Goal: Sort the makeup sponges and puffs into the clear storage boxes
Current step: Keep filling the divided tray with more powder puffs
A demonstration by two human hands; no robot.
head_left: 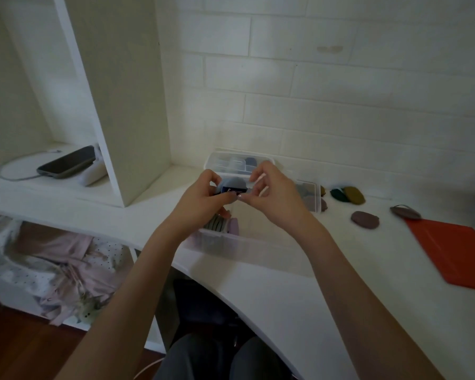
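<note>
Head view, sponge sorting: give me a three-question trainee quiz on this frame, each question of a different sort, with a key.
1. True or false: the orange folder lies inside a clear storage box.
2. Multiple choice: the blue-grey puff is held by A) the left hand alone, B) the right hand alone, C) both hands, D) neither.
3. Fill in: the smartphone lies on the white ____, to the left of the upright divider panel.

Key
1. False; it lies on the white desk, at the right.
2. C
3. shelf
</note>
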